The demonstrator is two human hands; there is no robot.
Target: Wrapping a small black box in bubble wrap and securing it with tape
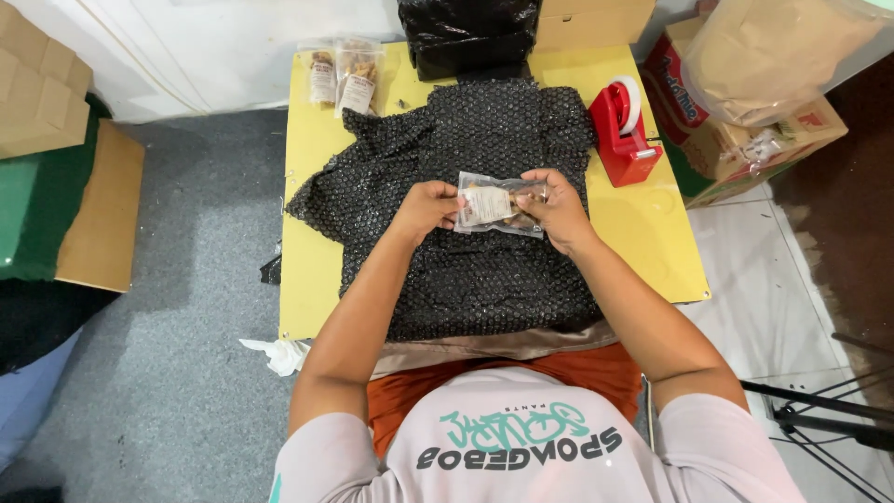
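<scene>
- Head view: left hand [426, 207] and right hand [557, 207] pinch opposite ends of clear plastic snack pouch [496, 204].
- Pouch hovers over black bubble-wrap sheet [466, 270]; an edge-only grip risks it slipping or its contents crushing.

A yellow table [643, 233] is covered by black bubble wrap [466, 270] (crumpled); two packets [340, 79], a tape dispenser [622, 130] and a black bag [466, 37] are set on it.

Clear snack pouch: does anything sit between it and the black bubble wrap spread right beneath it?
Nothing visible does. The clear snack pouch is held at its ends by the left hand and right hand, just over the black bubble wrap, whose surface below looks bare. The red tape dispenser stands off to the side.
</scene>
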